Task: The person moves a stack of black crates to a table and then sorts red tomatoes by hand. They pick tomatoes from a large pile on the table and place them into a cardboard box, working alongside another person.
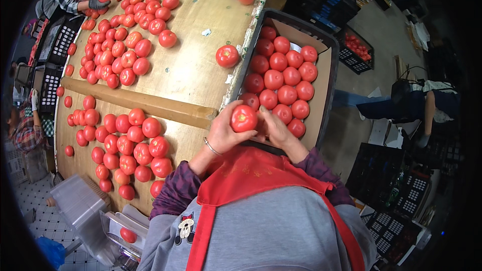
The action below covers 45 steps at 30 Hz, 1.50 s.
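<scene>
My left hand [223,126] grips a red tomato [244,118], thumb and fingers around its sides and the stem scar facing up. Close on the tomato's right is my right hand [276,128], its fingers curled; whether it touches that tomato or holds anything underneath is hidden. Both hands are over the near end of a black crate [328,94] lined with brown cardboard [323,71]. Rows of tomatoes [278,61] lie in the crate. Left of the crate, a single tomato [227,56] rests near the edge of a wooden sorting table [196,60].
A wooden bar [139,99] divides the table, with many loose tomatoes [128,154] on either side. A co-worker's gloved hand [99,2] holds a tomato at the far left. Another person [399,103] is at right. A crate of tomatoes [356,49] stands on the floor.
</scene>
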Each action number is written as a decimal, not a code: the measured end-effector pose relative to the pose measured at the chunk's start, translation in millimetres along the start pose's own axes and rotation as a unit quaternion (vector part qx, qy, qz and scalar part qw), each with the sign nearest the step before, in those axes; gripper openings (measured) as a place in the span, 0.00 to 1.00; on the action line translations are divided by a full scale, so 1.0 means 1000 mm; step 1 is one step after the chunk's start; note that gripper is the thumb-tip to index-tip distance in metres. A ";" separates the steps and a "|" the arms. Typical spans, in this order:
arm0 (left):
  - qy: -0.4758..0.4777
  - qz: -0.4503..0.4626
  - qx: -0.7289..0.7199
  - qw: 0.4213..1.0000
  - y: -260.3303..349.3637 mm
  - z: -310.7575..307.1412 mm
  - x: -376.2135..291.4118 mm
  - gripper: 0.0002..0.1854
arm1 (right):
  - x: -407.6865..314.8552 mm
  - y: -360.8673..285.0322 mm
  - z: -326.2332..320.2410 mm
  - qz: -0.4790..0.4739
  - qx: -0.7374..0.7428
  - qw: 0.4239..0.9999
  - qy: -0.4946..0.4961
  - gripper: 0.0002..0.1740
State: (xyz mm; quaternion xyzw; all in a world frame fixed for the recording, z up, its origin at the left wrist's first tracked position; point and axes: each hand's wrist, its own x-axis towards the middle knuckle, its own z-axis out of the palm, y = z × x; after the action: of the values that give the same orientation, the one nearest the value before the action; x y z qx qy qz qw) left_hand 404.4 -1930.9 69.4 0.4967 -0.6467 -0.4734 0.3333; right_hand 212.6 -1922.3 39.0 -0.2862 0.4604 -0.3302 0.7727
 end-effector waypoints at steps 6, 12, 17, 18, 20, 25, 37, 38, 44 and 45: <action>0.197 -0.172 -0.143 0.955 -0.059 -0.046 0.031 0.43 | 0.076 -0.012 -0.110 -0.202 -0.528 0.767 0.302 0.31; 0.345 -0.090 -0.416 0.837 -0.063 -0.103 0.032 0.47 | 0.110 -0.045 -0.093 -0.041 -0.690 0.686 0.228 0.40; 0.272 -0.158 -0.406 0.858 -0.085 -0.077 -0.002 0.30 | 0.137 -0.042 -0.088 0.033 -0.746 0.627 0.223 0.46; 0.255 -0.177 -0.402 0.862 -0.090 -0.071 -0.009 0.27 | 0.136 -0.043 -0.089 0.028 -0.754 0.623 0.206 0.46; 0.234 -0.199 -0.396 0.865 -0.095 -0.059 -0.020 0.22 | 0.134 -0.053 -0.092 0.014 -0.773 0.610 0.175 0.46; 0.235 -0.211 -0.374 0.872 -0.076 -0.054 -0.031 0.22 | 0.102 -0.081 -0.096 -0.037 -0.676 0.713 0.185 0.42; 0.032 0.025 -0.082 0.996 0.008 0.010 0.015 0.52 | 0.034 -0.030 -0.018 -0.011 0.339 0.924 -0.175 0.33; 0.032 0.046 -0.065 0.996 0.009 0.014 0.017 0.57 | 0.036 -0.026 -0.014 -0.022 0.329 0.940 -0.093 0.28; 0.048 0.093 0.057 0.993 0.011 0.019 0.017 0.52 | 0.038 -0.013 0.000 -0.018 0.298 0.953 -0.042 0.18; 0.053 0.085 0.056 0.993 0.011 0.019 0.016 0.50 | 0.042 -0.009 -0.001 -0.016 0.292 0.956 -0.036 0.17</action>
State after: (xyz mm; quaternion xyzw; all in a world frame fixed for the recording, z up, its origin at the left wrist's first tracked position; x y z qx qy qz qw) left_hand 379.1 -1940.2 72.8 0.4822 -0.6934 -0.3791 0.3781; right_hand 224.2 -1960.1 23.4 -0.0675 0.3111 -0.4515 0.8335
